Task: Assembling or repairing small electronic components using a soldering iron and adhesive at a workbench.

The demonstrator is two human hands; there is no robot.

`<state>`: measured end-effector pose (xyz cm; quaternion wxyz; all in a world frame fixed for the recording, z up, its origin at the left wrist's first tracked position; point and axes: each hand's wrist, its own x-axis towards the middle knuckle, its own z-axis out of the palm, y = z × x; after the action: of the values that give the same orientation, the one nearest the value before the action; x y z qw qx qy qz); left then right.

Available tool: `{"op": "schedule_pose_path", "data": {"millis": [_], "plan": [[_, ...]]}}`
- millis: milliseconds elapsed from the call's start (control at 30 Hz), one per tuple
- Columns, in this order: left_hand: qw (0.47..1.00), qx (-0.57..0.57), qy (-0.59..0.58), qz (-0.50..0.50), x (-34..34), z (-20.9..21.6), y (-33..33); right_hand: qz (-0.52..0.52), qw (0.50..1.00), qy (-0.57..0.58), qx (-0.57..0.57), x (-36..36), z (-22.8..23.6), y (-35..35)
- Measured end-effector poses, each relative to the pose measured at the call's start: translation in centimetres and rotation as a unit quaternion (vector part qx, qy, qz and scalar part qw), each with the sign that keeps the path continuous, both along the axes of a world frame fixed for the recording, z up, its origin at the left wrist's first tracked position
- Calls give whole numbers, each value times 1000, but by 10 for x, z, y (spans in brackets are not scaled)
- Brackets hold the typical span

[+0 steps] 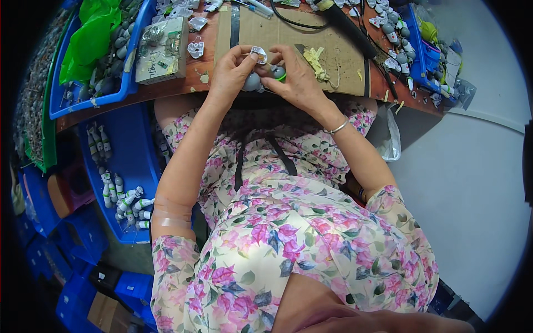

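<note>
Both hands meet over the near edge of the table. My left hand (232, 75) pinches a small white plastic shell (259, 55) between thumb and fingertips. Close beside it, my right hand (297, 80) is closed around a grey rounded part with a bright green ring (280, 72). A second grey rounded part (253, 83) shows just below the fingers, between the two hands; which hand bears it I cannot tell. Beneath the hands lies a flat cardboard sheet (288, 34). The fingertips partly hide how these pieces join.
A blue bin (132, 72) with grey parts and a green bag stands left, beside a whitish box (177, 61). Crumpled yellowish strips (315, 62) and a black-handled corded tool (347, 28) lie right. Another blue bin (419, 53) stands far right. A blue tray (125, 150) holds finished-looking white-grey pieces below.
</note>
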<state>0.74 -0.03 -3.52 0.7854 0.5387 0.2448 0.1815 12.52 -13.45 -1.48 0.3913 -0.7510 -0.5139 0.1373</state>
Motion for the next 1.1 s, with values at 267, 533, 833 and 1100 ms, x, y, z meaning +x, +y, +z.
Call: {"op": "schedule_pose_path", "data": {"millis": [267,533,833,1100], "plan": [[999,11,26,-22,-2,-1,7,3,998,-60,-10,1,-4,-24],[999,10,19,-31,-4,-3,7,-10,998,58,-16,17,3,-17],[997,13,33,-69,-6,-4,9,73,976,200,-35,53,0,-11],[994,48,49,-81,-6,4,7,219,968,57,-109,90,38,24]]}}
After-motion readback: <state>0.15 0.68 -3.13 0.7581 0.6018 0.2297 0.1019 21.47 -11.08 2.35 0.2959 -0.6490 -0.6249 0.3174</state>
